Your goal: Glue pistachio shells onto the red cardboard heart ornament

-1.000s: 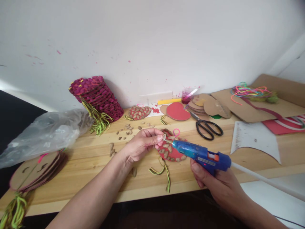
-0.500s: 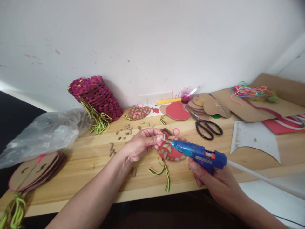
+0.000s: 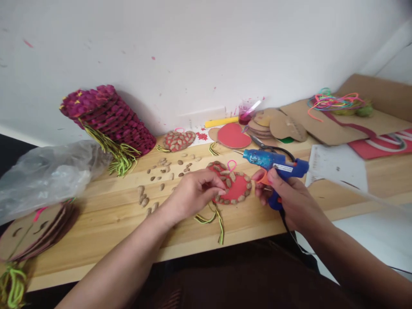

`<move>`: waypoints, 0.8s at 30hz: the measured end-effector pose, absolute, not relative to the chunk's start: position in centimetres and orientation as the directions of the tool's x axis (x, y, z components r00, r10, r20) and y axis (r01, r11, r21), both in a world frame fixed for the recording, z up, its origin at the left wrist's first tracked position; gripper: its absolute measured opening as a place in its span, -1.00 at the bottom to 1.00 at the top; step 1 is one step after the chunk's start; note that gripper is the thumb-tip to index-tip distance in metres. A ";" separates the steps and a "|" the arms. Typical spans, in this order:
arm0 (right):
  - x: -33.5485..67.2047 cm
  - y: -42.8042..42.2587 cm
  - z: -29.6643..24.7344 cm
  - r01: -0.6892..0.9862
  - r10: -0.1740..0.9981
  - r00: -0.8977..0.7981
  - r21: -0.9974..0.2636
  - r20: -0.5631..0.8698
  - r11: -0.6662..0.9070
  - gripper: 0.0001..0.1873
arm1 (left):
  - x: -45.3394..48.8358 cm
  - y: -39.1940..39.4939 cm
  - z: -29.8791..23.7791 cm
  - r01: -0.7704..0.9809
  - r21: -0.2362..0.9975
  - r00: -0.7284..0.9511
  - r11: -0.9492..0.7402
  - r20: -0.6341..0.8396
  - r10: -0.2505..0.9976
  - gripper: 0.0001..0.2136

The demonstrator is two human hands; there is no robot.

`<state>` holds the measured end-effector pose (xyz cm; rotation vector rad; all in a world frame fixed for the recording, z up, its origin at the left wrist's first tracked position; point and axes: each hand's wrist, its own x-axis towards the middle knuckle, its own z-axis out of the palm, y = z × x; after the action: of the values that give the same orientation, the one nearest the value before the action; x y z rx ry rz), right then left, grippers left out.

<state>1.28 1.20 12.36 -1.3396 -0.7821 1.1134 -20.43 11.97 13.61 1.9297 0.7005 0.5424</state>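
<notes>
My right hand [image 3: 289, 193] is wrapped round a blue hot glue gun [image 3: 267, 161], a finger at its orange trigger and the nozzle pointing left. Below the nozzle lies a red heart-shaped card [image 3: 236, 189] edged with peanut shells, with a pink loop on top and yellow-green tassels beneath. My left hand [image 3: 196, 193] reaches over the heart's left half, its thumb and fingers pinched at the red surface. They hide most of the peanut shell between them. Loose peanut shells [image 3: 164, 165] lie scattered left of the heart.
A stack of magenta decorated pieces [image 3: 112, 120] leans behind at left, near a plastic bag [image 3: 48, 176] and face cutouts [image 3: 32, 231]. Behind the heart are a shell-covered heart [image 3: 178, 140], a plain red heart [image 3: 234, 136], scissors [image 3: 273, 149] and a cup [image 3: 246, 116].
My left hand has brought the peanut shell from the nozzle down onto the red heart. The glue gun has moved up and right, away from it. The view has shifted slightly.
</notes>
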 end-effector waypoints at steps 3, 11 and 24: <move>1.1 1.5 12.0 -0.144 0.943 0.306 -0.985 -0.131 -0.090 -0.62 | -20.3 11.4 13.8 0.275 0.770 0.754 -0.575 0.199 0.626 -0.91; 0.1 0.9 11.7 -0.158 0.946 0.226 -0.967 -0.231 -0.198 -0.56 | -20.2 11.4 13.2 0.263 0.637 0.805 -0.725 0.269 0.528 -0.89; -0.2 0.8 11.3 -0.261 0.953 0.231 -0.956 -0.198 -0.136 -0.64 | -19.6 10.3 12.8 0.384 0.479 0.822 -0.789 0.211 0.529 -0.83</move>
<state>-0.16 0.81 11.25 -1.2566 -0.7563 1.2420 -19.57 10.27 12.80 2.5832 0.6808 0.4705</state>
